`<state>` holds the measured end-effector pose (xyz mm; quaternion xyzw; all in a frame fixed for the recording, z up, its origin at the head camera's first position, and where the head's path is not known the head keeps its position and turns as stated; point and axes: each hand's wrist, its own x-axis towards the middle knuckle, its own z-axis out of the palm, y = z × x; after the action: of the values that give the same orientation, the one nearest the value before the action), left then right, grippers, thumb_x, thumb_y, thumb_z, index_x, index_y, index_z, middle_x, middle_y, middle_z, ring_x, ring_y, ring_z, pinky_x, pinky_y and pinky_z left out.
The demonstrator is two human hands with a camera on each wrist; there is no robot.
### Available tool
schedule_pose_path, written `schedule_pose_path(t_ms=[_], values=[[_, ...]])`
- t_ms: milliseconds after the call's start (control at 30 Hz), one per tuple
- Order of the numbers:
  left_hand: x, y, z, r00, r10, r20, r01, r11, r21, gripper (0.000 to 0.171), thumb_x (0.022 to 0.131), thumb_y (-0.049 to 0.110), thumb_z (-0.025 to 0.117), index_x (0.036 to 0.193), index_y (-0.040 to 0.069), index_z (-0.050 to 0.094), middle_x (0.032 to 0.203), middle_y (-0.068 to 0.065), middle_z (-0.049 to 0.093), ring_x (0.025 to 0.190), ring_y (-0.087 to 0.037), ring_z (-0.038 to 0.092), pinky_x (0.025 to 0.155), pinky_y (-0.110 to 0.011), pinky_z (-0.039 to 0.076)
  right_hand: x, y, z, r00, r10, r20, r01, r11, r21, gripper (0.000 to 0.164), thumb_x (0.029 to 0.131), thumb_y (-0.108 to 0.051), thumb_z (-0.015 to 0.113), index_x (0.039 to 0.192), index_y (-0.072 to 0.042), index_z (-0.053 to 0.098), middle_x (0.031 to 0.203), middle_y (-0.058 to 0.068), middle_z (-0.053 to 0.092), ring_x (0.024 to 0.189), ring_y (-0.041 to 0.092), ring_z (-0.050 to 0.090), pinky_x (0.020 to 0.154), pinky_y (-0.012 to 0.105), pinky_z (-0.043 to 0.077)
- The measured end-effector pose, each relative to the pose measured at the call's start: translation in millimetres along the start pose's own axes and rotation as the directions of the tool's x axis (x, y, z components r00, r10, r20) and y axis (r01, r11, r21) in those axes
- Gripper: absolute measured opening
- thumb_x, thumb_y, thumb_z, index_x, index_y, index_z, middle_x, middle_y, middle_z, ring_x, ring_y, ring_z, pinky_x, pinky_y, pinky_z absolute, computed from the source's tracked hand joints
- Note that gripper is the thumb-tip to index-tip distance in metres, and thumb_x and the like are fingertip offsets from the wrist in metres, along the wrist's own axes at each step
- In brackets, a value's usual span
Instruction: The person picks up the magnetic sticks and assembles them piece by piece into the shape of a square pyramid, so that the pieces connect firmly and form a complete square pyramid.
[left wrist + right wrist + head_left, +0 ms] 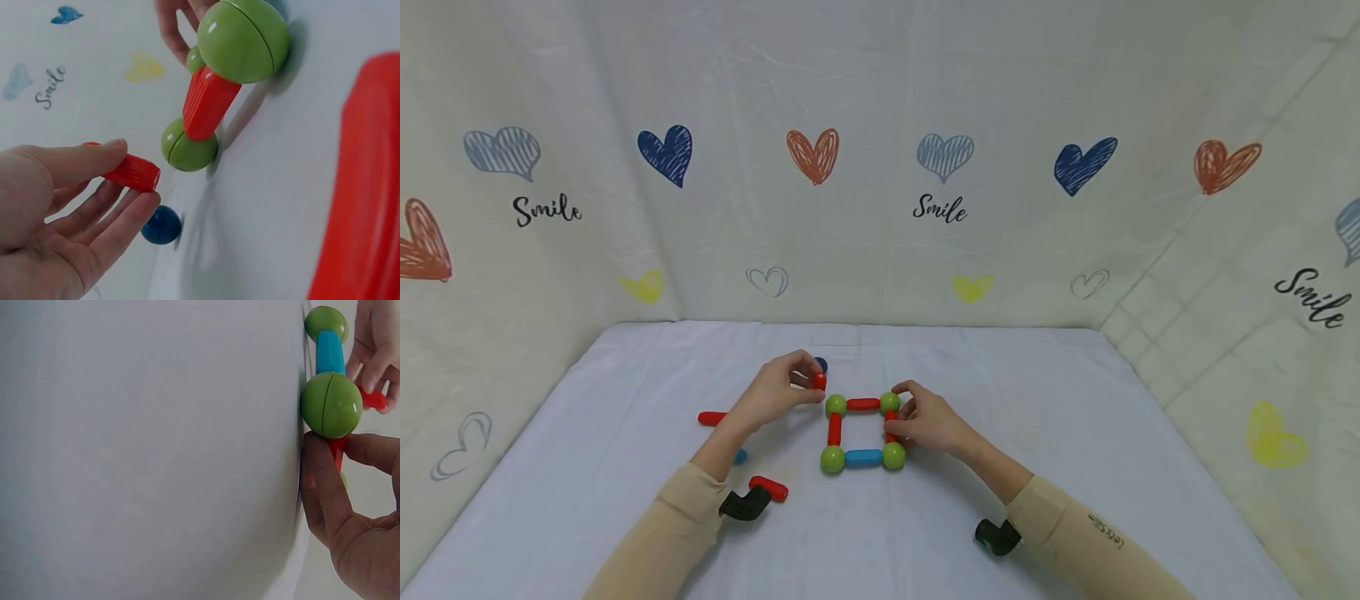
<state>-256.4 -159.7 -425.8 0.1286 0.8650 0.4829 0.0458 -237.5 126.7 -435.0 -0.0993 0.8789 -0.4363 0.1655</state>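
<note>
My left hand [775, 390] pinches a short red rod [132, 172] between thumb and fingers, close to the far left corner of a square frame. Green balls form the frame's corners, such as the near left ball [832, 459]. A blue rod [863, 457] makes its near side, and red rods make the other sides, including the far rod [863, 404]. At the right side, my right hand [931, 422] grips the red side rod [336, 450], its fingers partly covering it. A dark blue ball [161, 225] lies on the table just beyond the left hand.
Left of the frame, a red rod [711, 418] and a blue rod [741, 456] lie partly behind the left forearm. Another red rod [771, 489] is nearer the front, beside a black wrist device [747, 504]. A heart-printed backdrop [880, 233] stands behind the white table.
</note>
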Motion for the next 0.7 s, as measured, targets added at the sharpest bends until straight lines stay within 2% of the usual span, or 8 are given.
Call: schedule_pose_path(t_ms=[467, 700], values=[[5.4, 11.4, 13.9, 0.998, 0.055, -0.004, -0.055, 0.996, -0.063, 0.031, 0.089, 0.010, 0.082, 0.114, 0.012, 0.064, 0.106, -0.001, 0.067, 0.101, -0.021, 0.065, 0.091, -0.040, 0.055, -0.8, 0.8, -0.2, 1.000, -0.001, 0.003, 0.001, 1.000, 0.014, 0.057, 0.093, -0.019, 0.077, 0.141, -0.005, 0.048, 0.092, 0.007, 0.062, 0.075, 0.019, 0.064, 0.071, 0.032, 0.059], [7.7, 9.7, 18.4, 0.999, 0.050, 0.000, -0.050, 0.998, -0.045, 0.031, 0.089, 0.010, 0.081, 0.114, 0.014, 0.064, 0.105, 0.000, 0.067, 0.101, -0.021, 0.065, 0.092, -0.040, 0.055, 0.4, 0.4, 0.5, 1.000, -0.001, 0.001, 0.001, 1.000, 0.004, 0.057, 0.093, -0.018, 0.077, 0.141, -0.005, 0.048, 0.092, 0.007, 0.061, 0.075, 0.019, 0.064, 0.071, 0.032, 0.059]])
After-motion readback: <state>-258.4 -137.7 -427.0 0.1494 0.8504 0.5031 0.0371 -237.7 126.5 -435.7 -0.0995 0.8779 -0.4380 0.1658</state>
